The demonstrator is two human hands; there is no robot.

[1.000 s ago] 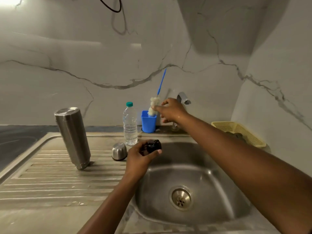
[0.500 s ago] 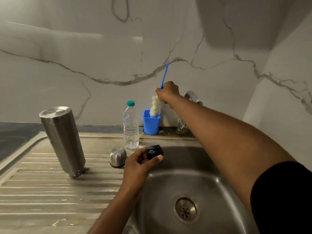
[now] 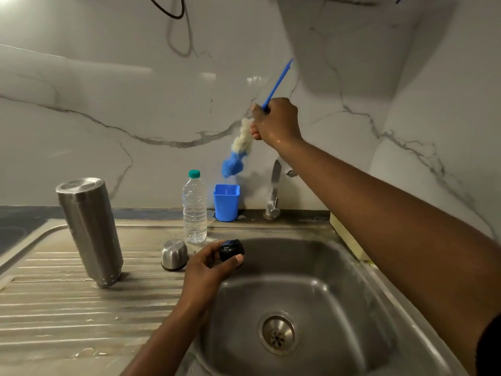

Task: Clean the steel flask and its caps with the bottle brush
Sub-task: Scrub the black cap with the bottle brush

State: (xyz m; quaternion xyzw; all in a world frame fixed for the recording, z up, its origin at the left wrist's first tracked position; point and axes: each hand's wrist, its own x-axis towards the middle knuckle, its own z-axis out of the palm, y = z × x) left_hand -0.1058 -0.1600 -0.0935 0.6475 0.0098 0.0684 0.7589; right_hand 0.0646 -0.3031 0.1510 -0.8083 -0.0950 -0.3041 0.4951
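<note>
Right hand (image 3: 276, 123): fisted round bottle brush (image 3: 238, 150), head hanging above blue cup (image 3: 226, 203), probably bound for the cap | Left hand (image 3: 208, 270): pinching black cap (image 3: 231, 249) over sink (image 3: 352, 270) edge, so drips land inside | Steel flask (image 3: 89, 232): standing on drainboard (image 3: 54, 316), seemingly mouth-down to drain | Steel cap (image 3: 174, 254): dome-up between flask and left hand, untouched

Right hand (image 3: 276, 121) grips the bottle brush (image 3: 240, 147) above the blue cup (image 3: 226, 203).
</note>
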